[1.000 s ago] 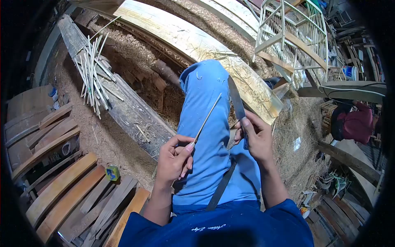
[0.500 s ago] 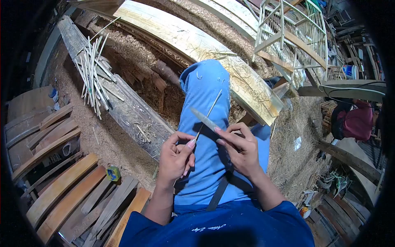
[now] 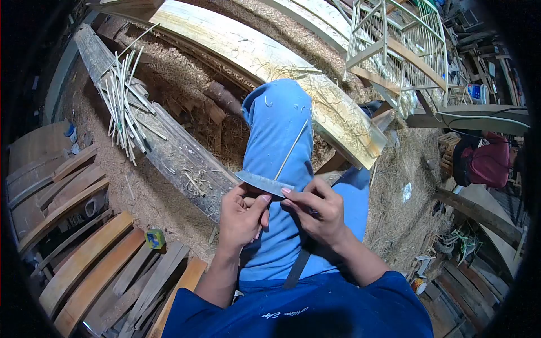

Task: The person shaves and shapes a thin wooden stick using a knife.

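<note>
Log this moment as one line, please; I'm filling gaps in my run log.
left hand: pinches thin stick | right hand: holds knife, blade laid across stick | over blue-trousered knee | stick bundle on plank

The person wears a dark blue short-sleeved shirt with small pale script lettering, and lighter blue trousers.

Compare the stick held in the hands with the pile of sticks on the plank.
The stick is single, pinched in the left hand and pointing up along the knee; the pile of sticks lies loose and crisscrossed, untouched. The knife in the right hand meets only the held stick. Both are thin and pale.
</note>
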